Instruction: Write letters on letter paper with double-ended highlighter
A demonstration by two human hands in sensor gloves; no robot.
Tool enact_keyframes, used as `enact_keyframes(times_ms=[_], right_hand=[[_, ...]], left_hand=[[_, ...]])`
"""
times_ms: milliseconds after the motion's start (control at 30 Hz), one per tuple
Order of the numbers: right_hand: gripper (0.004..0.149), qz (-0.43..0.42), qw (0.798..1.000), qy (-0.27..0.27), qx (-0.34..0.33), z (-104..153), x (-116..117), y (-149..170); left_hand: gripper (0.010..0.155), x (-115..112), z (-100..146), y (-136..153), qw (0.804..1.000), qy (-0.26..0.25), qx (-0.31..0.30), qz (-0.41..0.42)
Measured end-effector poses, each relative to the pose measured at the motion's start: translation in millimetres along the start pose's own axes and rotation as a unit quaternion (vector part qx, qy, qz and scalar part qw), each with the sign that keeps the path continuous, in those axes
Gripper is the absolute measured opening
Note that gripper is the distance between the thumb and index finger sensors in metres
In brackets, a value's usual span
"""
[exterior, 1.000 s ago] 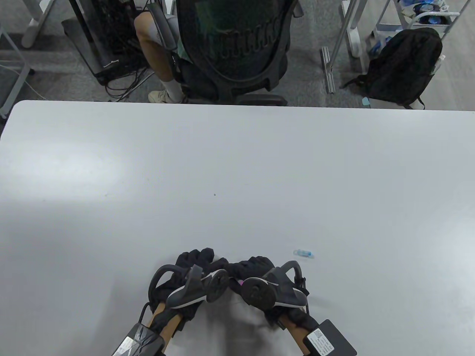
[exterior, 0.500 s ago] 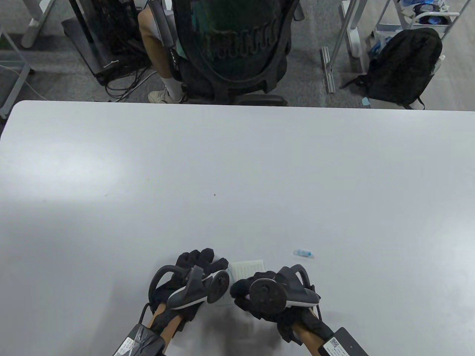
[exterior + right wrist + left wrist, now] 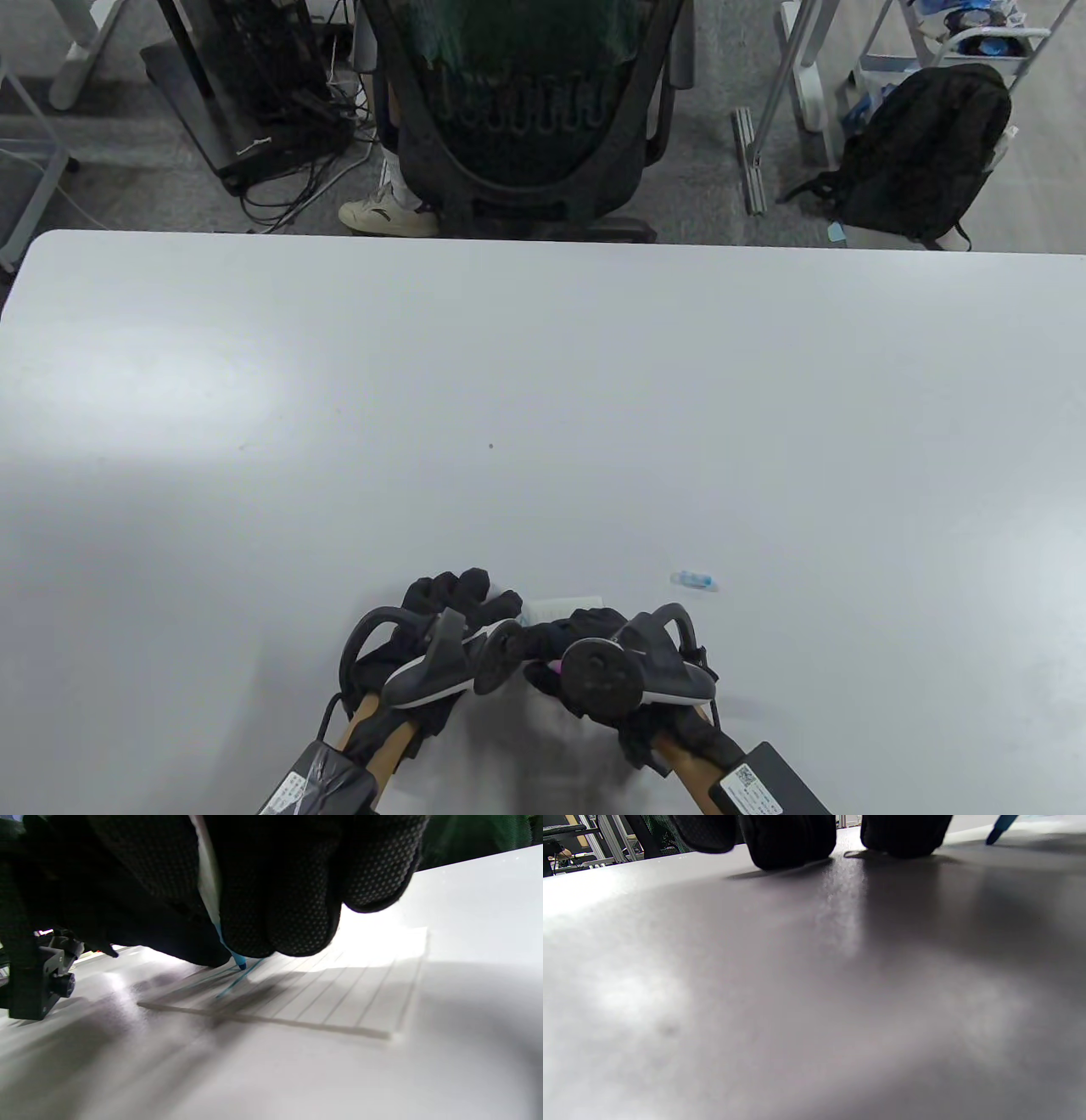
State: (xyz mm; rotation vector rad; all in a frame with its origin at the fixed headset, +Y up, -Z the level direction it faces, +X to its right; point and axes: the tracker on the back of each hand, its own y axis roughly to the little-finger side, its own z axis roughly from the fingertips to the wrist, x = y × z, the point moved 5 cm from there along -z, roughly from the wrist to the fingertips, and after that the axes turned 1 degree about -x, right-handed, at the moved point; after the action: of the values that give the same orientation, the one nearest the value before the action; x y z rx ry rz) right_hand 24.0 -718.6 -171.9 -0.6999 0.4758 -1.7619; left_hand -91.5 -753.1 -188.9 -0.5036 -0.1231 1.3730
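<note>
Two gloved hands at work on one sheet of lined letter paper (image 3: 339,993) near the table's (image 3: 543,382) front edge.

Right hand (image 3: 594,649): fingers (image 3: 280,899) curled round the double-ended highlighter (image 3: 210,887), pinching its white barrel low down; the blue tip touches the paper at the end of a blue stroke. Left hand (image 3: 450,607): just beside the right hand, on its left, fingertips (image 3: 789,840) resting on the surface; whether they lie on the paper or on bare table cannot be told, and its fingers' set cannot be told. Paper lies flat under and just beyond the right hand, mostly hidden in the table view. One small blue cap (image 3: 694,580) lies near the right hand, beyond it and to its right, apart from the paper.
</note>
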Motion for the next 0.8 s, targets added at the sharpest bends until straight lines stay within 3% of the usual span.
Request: enact_keyframes(times_ms=[133,267,400,600,800], right_hand=[[0.046,-0.002,1.000,0.000,0.004,2.4,-1.9,3.5],[0.047,-0.002,0.999,0.036,0.032,3.1,-8.2,13.7],[0.047,0.043,0.997,0.037,0.044,2.2,-5.9,17.3],[0.047,0.038,0.997,0.039,0.047,1.9,-4.8,18.8],[0.047,0.044,0.997,0.040,0.042,1.8,-5.1,18.1]], left_hand=[[0.048,-0.3,0.0,-1.2,1.000,0.002,-0.002,-0.005],[0.049,-1.4,0.1,-4.2,1.000,0.008,-0.007,-0.015],[0.050,-1.5,0.0,-5.8,1.000,0.009,-0.010,-0.020],[0.054,-2.4,-0.2,-8.1,0.999,0.014,-0.022,-0.019],[0.050,0.5,-1.8,-9.0,1.000,0.010,-0.019,0.005]])
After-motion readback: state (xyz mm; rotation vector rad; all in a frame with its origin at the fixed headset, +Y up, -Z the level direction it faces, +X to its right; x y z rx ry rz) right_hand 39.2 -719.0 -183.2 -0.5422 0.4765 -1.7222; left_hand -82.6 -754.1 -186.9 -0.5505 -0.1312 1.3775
